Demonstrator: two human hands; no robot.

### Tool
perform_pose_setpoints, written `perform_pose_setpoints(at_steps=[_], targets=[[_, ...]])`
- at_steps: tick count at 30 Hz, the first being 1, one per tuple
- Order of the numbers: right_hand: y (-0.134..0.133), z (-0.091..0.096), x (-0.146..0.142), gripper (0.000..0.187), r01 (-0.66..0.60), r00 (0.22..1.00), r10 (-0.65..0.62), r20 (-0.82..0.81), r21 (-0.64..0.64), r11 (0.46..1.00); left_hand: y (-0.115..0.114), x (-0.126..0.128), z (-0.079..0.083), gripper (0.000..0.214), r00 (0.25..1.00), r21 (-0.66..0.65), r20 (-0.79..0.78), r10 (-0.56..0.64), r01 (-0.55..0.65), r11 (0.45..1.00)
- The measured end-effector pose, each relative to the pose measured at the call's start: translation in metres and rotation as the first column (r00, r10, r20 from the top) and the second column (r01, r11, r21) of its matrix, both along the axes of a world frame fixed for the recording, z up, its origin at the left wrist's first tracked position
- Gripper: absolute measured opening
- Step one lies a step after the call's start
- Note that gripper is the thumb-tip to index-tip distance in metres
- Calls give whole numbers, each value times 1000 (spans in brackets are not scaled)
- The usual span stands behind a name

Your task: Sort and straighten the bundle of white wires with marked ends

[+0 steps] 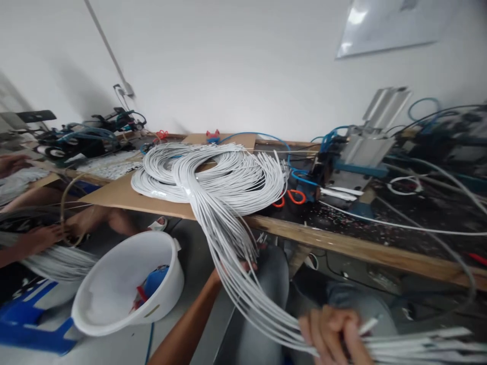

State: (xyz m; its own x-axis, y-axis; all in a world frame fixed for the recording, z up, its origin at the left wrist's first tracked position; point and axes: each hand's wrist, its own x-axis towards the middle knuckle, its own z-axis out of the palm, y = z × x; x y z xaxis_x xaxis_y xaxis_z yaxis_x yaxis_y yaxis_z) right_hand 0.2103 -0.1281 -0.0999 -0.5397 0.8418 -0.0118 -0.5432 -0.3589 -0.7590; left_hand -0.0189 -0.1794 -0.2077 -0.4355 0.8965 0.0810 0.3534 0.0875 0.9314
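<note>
A bundle of white cables (228, 203) is draped from the worktop (342, 243) at centre frame. It is gripped at lower right by the clenched right hand (335, 334), while the left hand (236, 268), lower centre, is closed around it below the worktop edge. A white basin (114, 284) sits lower left.

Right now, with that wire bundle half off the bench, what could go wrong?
1. The right hand grips the white wire bundle, which trails from the coil on the bench; a pull could drag the coil off.
2. Strands fan loose near the left hand; they may tangle.
3. Orange-handled scissors lie beside the coil and could snag.
</note>
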Motion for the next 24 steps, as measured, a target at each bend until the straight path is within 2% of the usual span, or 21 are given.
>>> perform_pose_setpoints(at_steps=[2,4,7,10,14,20,24], targets=[[-5,-4,2,42,7,1000,-7,-13,22,1000,1,7,8,27,996,5,36,-80,80,997],[-11,-9,5,41,-5,999,7,-32,37,999,-2,11,14,25,994,6,55,-91,91,996],[-21,-15,10,37,-42,997,44,-59,47,998,-7,12,13,28,1000,7,23,12,-12,1000],[-28,-10,17,34,-54,993,61,-105,69,996,-10,4,4,31,994,-21,-48,94,-95,995],[-28,14,24,36,-23,990,40,-136,126,992,-19,-12,-1,23,976,-36,-178,127,-135,990],[-11,68,27,43,63,981,-31,-191,164,984,-34,-33,11,21,914,7,-368,170,-181,984],[2,101,22,43,89,970,-34,-240,219,972,-35,-44,8,18,861,-35,-475,181,-224,974]])
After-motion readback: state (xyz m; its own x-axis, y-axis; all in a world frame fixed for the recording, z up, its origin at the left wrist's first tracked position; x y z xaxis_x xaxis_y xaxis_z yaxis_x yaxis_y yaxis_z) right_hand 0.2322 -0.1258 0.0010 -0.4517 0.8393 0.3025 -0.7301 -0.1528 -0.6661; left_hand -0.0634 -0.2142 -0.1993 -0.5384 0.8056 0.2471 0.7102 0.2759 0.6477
